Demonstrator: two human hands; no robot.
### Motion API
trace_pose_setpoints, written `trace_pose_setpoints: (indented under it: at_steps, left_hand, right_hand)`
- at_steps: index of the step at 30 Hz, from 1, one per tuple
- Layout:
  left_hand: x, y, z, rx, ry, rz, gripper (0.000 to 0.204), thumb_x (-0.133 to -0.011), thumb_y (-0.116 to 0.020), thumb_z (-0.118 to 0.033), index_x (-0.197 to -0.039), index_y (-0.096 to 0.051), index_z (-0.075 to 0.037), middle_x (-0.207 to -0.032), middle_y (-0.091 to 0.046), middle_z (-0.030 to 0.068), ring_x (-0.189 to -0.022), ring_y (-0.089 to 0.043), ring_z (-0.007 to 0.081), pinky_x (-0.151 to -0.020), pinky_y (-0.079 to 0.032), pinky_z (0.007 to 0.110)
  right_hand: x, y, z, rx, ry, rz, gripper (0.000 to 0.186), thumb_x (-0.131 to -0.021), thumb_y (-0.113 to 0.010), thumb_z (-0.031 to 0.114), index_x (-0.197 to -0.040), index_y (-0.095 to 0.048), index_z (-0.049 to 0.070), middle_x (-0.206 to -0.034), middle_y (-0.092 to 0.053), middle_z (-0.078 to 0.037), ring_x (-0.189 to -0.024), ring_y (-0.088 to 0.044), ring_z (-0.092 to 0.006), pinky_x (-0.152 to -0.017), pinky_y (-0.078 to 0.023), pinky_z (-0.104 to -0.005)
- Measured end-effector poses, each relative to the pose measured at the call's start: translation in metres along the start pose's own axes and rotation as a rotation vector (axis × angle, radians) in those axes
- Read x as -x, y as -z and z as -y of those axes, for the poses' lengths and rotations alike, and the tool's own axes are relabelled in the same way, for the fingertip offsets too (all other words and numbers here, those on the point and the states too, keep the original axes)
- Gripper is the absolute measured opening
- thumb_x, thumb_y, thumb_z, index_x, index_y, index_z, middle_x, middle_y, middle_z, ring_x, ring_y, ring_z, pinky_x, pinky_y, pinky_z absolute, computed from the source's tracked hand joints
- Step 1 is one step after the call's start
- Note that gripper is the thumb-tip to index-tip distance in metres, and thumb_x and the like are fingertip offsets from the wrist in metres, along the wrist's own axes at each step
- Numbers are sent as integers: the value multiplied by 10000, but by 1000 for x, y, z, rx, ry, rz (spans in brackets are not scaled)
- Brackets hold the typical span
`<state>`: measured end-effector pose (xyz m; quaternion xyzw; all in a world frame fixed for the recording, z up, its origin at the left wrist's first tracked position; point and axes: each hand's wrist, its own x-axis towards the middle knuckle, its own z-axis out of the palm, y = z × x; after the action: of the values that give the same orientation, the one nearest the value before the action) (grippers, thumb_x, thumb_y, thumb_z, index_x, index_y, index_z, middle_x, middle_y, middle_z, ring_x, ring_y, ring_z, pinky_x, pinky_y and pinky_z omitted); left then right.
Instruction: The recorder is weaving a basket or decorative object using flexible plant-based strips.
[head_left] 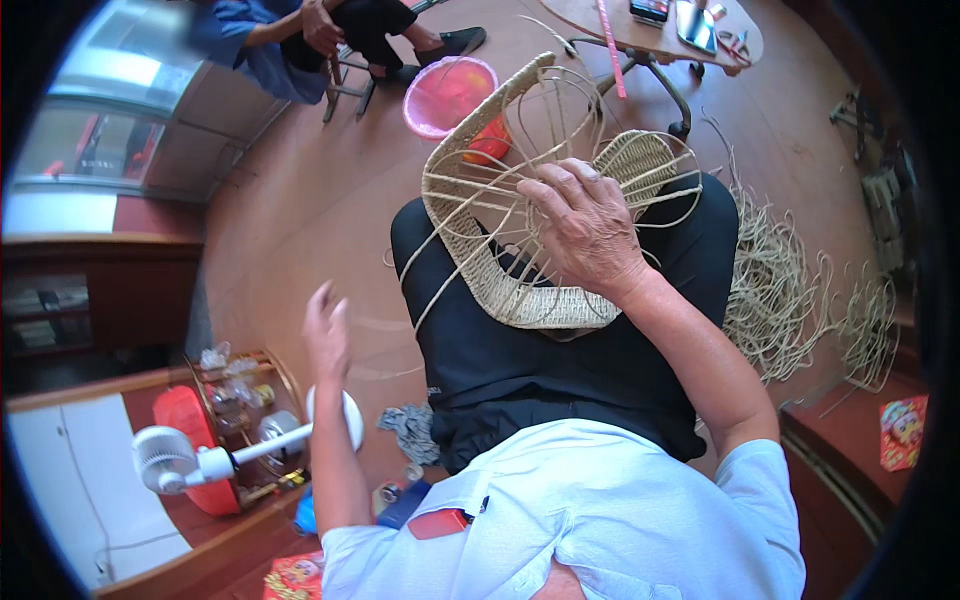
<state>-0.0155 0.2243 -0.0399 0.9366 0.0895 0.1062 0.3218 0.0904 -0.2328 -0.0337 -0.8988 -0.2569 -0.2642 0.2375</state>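
Note:
On my lap lies a half-woven basket [530, 305] of pale straw cord, its braided band curving round the left and near sides. Loose loops and long cord ends stick out of it. My right hand [585, 225] is closed over the strands in its middle, fingers curled and their tips partly hidden. A rounded woven panel [635, 165] shows just beyond that hand. Out to the left, my left hand [327, 330] is raised and a little blurred, fingers drawn together. A faint, smeared cord trails between it and my lap, so it appears to pinch a strand.
Heaps of loose cord [775, 285] lie on the floor at right. A pink basin [450, 95] stands ahead, near a seated person [290, 40]. A wheeled table [660, 25] holds scissors and a phone. A white fan [180, 460] stands close to my left forearm.

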Motion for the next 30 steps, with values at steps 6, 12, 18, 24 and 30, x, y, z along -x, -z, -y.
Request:
trace_pose_setpoints:
  at_steps: [6,12,18,24,30]
  left_hand:
    - [-24,-98,-195,93,-198,-3,390,-1031,-767,-158,-1405,-694,-79,-1007,-767,173,-832,-765,299,-782,-600,411]
    - [-6,-85,-137,35,17,45,274,-1096,-694,-225,-1334,-717,-93,-839,-749,129,-758,-757,297,-689,-550,442]
    - [62,53,84,-475,220,-40,264,-1107,-635,-219,-1285,-742,-55,-1206,-790,208,-1146,-768,387,-994,-576,464]
    - [113,193,194,-1038,1020,-184,325,-1006,-697,-287,-1150,-853,-41,-1179,-819,262,-1113,-795,466,-979,-622,560]
    - [7,47,42,-264,112,4,401,-1132,-592,-212,-1469,-673,-11,-1429,-729,244,-1308,-718,370,-1113,-554,447]
  right_hand:
    - [-3,6,5,-33,-40,70,647,-814,-669,54,-1453,-649,155,-1454,-626,-88,-1405,-557,-350,-1128,-468,-503]
    - [-3,4,2,-21,-41,55,667,-810,-675,52,-1469,-642,151,-1456,-627,-84,-1410,-554,-346,-1134,-465,-497]
    - [1,-2,-3,-36,-20,-47,464,-926,-721,159,-1386,-670,131,-1380,-659,-59,-1354,-600,-273,-1031,-494,-464]
    - [4,-3,-2,-29,-49,-47,414,-993,-693,147,-1406,-665,138,-1405,-649,-71,-1362,-594,-289,-1061,-479,-463]
    - [3,-2,-2,-11,-16,-45,430,-956,-711,166,-1382,-666,133,-1381,-646,-63,-1353,-592,-286,-1048,-485,-462]
